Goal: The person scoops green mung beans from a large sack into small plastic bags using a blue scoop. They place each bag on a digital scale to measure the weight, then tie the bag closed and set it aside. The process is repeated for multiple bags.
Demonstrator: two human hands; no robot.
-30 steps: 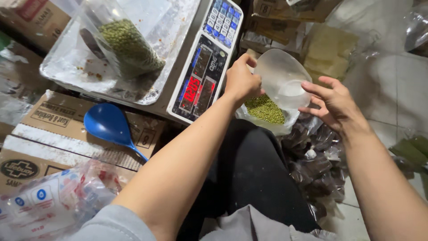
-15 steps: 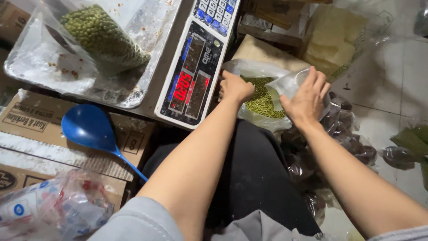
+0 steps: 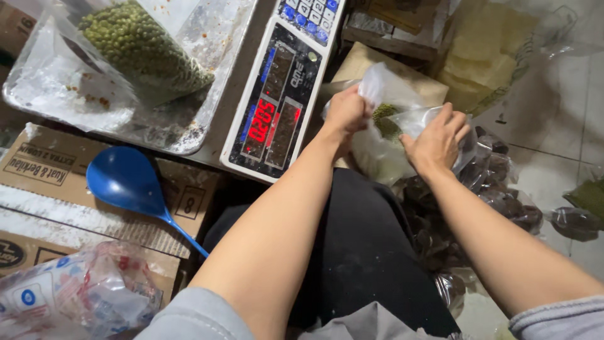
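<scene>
My left hand is closed in a fist around the top of a small clear plastic bag, pinching the gathered film between thumb and fingers. My right hand grips the same bag from the other side, fingers curled over the plastic and thumb pressed against it. The bag hangs between my two hands, just in front of my knees, and holds a small heap of green beans that shows through the film between my hands.

Just to the left of my left hand stands a scale with a lit red display. On its steel tray lies a bigger clear bag of green beans. A blue scoop rests on a cardboard box below the tray. Packets of dark stuff lie on the floor under my right arm.
</scene>
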